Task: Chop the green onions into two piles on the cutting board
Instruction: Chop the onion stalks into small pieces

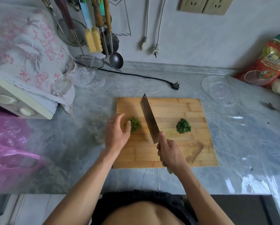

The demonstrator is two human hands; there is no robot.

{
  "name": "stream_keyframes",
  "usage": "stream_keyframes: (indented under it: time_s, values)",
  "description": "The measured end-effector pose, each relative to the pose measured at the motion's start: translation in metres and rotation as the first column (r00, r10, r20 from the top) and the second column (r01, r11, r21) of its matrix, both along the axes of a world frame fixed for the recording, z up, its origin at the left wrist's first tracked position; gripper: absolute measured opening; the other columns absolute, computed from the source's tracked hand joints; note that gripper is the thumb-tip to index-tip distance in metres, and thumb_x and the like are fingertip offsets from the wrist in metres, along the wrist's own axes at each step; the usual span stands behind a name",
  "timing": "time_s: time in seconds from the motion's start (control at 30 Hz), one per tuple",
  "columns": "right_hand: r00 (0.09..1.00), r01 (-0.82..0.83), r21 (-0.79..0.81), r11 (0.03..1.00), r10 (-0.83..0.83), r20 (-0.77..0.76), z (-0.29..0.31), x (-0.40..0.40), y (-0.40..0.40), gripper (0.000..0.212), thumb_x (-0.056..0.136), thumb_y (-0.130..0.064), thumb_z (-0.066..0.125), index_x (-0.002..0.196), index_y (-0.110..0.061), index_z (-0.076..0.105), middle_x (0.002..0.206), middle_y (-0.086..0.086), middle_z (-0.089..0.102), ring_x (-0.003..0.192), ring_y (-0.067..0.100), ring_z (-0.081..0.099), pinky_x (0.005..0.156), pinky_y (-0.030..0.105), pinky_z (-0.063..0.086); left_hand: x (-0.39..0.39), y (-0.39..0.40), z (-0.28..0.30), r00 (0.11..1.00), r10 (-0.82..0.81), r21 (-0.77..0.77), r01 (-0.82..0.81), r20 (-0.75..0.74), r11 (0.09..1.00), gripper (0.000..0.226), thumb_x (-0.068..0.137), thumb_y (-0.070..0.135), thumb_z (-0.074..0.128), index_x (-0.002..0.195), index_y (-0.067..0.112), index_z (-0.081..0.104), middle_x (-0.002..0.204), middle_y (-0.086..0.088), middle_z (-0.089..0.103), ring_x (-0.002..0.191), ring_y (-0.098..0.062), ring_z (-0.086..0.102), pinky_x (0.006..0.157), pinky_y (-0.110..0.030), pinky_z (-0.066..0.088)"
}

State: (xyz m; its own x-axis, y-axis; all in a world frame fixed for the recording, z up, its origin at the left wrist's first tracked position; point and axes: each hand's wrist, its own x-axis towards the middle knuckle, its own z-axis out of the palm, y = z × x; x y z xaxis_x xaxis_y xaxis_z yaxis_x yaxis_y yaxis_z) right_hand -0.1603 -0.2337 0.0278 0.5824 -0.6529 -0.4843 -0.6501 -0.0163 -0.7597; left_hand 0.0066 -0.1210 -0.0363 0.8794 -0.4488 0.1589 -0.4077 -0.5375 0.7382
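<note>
A wooden cutting board point(168, 151) lies on the grey marble counter. Two small piles of chopped green onion sit on it: a left pile point(135, 124) and a right pile point(183, 126). My right hand point(169, 153) grips the handle of a cleaver point(148, 118), whose blade points away from me between the two piles, just right of the left pile. My left hand point(118, 133), wearing a ring, rests at the board's left edge with relaxed fingers touching the left pile's side.
A clear glass bowl point(218, 90) stands behind the board to the right, beside a red snack bag point(266, 62). A black plug and cord point(175, 85) lie behind the board. An appliance under a floral cloth point(27, 62) and pink bag point(9, 143) fill the left.
</note>
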Motion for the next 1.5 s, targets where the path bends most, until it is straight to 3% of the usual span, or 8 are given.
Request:
stream_keyframes:
  time_s: [0.2,0.47,0.6,0.7,0.8,1.03,1.17,1.5]
  values:
    - [1.0,0.011,0.054,0.998,-0.012,0.021,0.002,-0.005,0.001,0.064,0.095,-0.064,0.028,0.066,-0.012,0.051,0.053,0.003,0.049,0.041,0.014,0.044,0.042,0.028,0.038,-0.005,-0.017,-0.024,0.946,-0.275,0.403,0.186,0.175,0.896,0.091,0.086,0.075,0.045,0.146,0.008,0.039,0.152,-0.02,0.041,0.145,-0.037,0.031,0.119,-0.05,0.027]
    - [0.998,0.063,0.069,0.996,-0.063,-0.007,0.009,-0.014,-0.011,0.062,0.097,-0.06,0.028,0.069,-0.01,0.052,0.054,0.003,0.05,0.043,0.014,0.044,0.041,0.025,0.038,-0.02,-0.065,-0.029,0.971,-0.23,0.154,0.219,0.06,0.964,0.024,0.1,0.017,0.055,0.12,0.008,0.065,0.133,-0.013,0.058,0.129,-0.033,0.052,0.105,-0.049,0.046]
    - [0.998,0.056,0.045,0.997,-0.056,0.003,0.01,-0.015,-0.016,0.063,0.095,-0.063,0.028,0.067,-0.012,0.05,0.054,0.002,0.047,0.043,0.014,0.042,0.041,0.024,0.035,-0.016,-0.066,-0.018,0.968,-0.243,-0.029,0.245,0.054,0.969,0.019,0.096,0.011,0.06,0.11,0.005,0.07,0.118,-0.008,0.068,0.111,-0.021,0.064,0.094,-0.036,0.053]
    - [0.998,0.055,0.046,0.997,-0.055,0.01,0.011,-0.015,-0.021,0.062,0.095,-0.064,0.028,0.067,-0.013,0.049,0.054,0.002,0.046,0.043,0.014,0.041,0.042,0.024,0.035,-0.018,-0.05,-0.003,0.999,-0.046,-0.202,0.049,0.019,0.978,0.019,0.097,0.011,0.061,0.111,0.002,0.07,0.107,-0.006,0.072,0.093,-0.007,0.066,0.083,-0.017,0.052]
    - [1.0,0.002,0.101,0.995,-0.003,0.002,0.013,-0.015,-0.021,0.064,0.094,-0.066,0.028,0.067,-0.012,0.05,0.053,0.002,0.047,0.042,0.015,0.042,0.042,0.026,0.037,-0.025,-0.035,0.003,0.981,0.115,-0.283,-0.155,-0.154,0.946,0.027,0.104,0.019,0.049,0.12,0.007,0.066,0.11,0.006,0.065,0.1,0.008,0.056,0.081,-0.001,0.04]
    - [0.975,-0.217,0.352,0.91,0.223,0.023,0.016,0.0,0.008,0.061,0.094,-0.066,0.031,0.074,-0.011,0.048,0.06,0.006,0.045,0.046,0.015,0.037,0.042,0.025,0.033,-0.01,-0.027,0.0,0.712,0.357,-0.399,-0.658,-0.605,0.638,0.027,0.099,0.029,0.046,0.105,0.017,0.07,0.112,-0.005,0.07,0.11,-0.019,0.065,0.094,-0.027,0.048]
    - [0.972,-0.219,0.378,0.9,0.235,0.004,0.009,0.008,0.012,0.061,0.094,-0.066,0.029,0.075,-0.012,0.048,0.06,0.006,0.044,0.045,0.013,0.037,0.042,0.024,0.033,-0.016,-0.017,-0.002,0.756,0.392,-0.354,-0.612,-0.524,0.707,0.029,0.1,0.027,0.045,0.107,0.014,0.07,0.109,-0.001,0.069,0.107,-0.019,0.064,0.094,-0.03,0.048]
    - [0.973,-0.23,0.296,0.927,0.221,0.064,0.013,0.009,0.005,0.061,0.095,-0.065,0.029,0.071,-0.012,0.046,0.057,0.004,0.041,0.041,0.012,0.036,0.04,0.022,0.032,-0.029,-0.014,0.006,0.916,0.286,-0.232,-0.354,-0.282,0.906,0.034,0.107,0.024,0.04,0.123,0.007,0.064,0.117,-0.002,0.067,0.104,-0.006,0.057,0.079,-0.001,0.035]
